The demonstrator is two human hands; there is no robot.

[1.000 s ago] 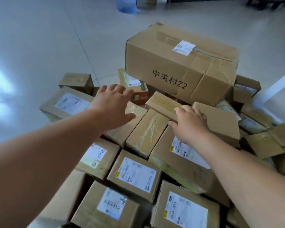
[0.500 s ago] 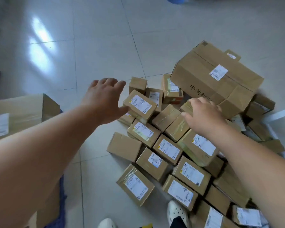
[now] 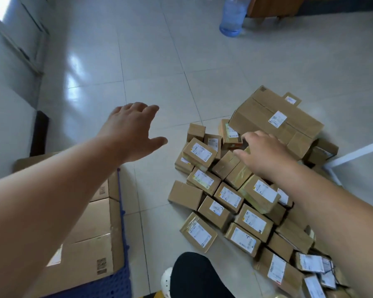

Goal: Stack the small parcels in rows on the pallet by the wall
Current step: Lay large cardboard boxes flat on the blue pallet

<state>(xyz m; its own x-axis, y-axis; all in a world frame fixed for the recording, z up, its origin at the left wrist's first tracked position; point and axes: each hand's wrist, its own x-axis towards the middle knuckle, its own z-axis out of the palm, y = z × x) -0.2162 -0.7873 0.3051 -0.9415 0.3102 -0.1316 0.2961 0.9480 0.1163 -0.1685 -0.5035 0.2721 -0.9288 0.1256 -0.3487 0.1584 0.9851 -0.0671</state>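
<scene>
Both hands hold nothing: left hand [image 3: 134,132] spread at centre, right hand [image 3: 265,153] loose-fingered over the small parcels [image 3: 228,196] heaped centre-right on the floor [image 3: 159,61]; blue pallet [image 3: 119,280] lower left.

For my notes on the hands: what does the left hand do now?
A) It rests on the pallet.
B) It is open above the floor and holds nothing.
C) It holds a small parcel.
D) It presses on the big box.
B: the left hand is spread over bare floor, apart from the parcels, with nothing in it.
</scene>
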